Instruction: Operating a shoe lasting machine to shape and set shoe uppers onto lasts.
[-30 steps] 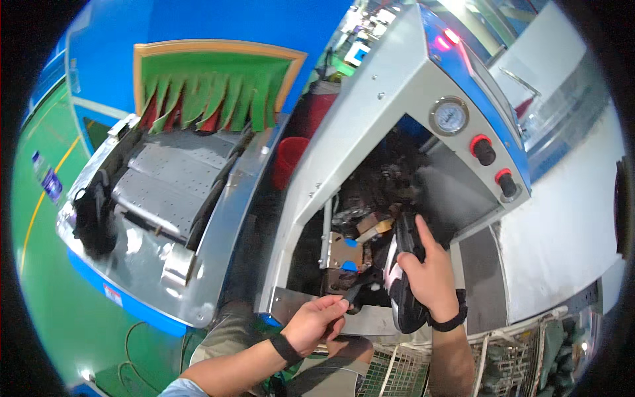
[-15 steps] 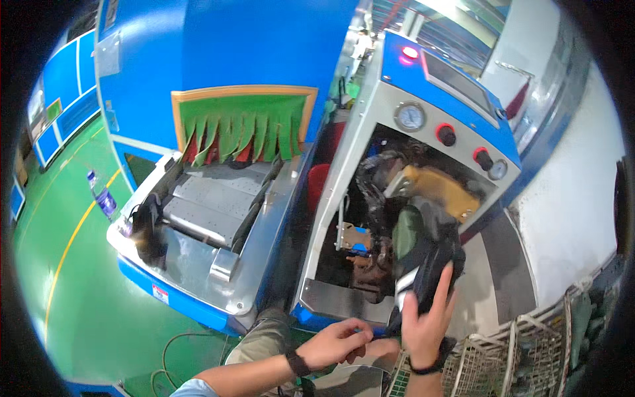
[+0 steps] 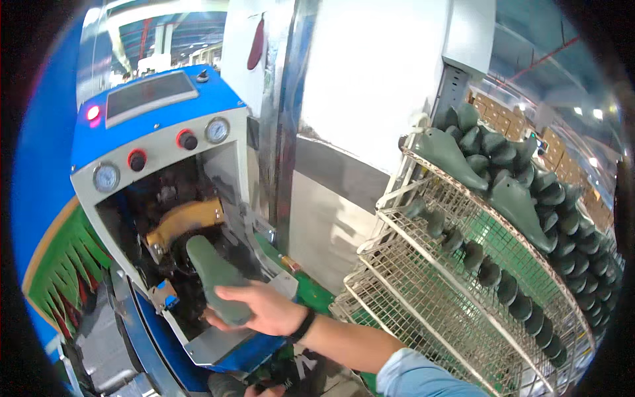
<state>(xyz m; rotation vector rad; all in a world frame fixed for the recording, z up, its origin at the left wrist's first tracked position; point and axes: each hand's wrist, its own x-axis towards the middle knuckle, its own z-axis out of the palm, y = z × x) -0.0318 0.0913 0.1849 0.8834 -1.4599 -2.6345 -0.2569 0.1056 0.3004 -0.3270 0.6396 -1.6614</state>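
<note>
A dark green shoe last (image 3: pixel 218 274) is in my right hand (image 3: pixel 268 308), thumb on top and fingers curled under its wide end. Its narrow end points up into the machine opening, below a tan curved pad (image 3: pixel 185 223). My left hand (image 3: pixel 266 392) shows only in part at the lower edge, closed against a black shoe (image 3: pixel 288 372) with white marks. Most of that shoe is hidden or cut off. The last is bare, with no shoe around it.
A blue and white machine (image 3: pixel 159 142) with gauges, knobs and a lit red lamp stands ahead. At the right, a wire rack (image 3: pixel 423 284) carries several green lasts (image 3: pixel 522 205) in rows. A green fringed curtain (image 3: pixel 69 264) hangs over a metal conveyor (image 3: pixel 102 337) at the left.
The view has swung right, bringing the rack into sight. Earlier, my right hand was at a black shoe with green showing at its top; now it holds the bare green last.
</note>
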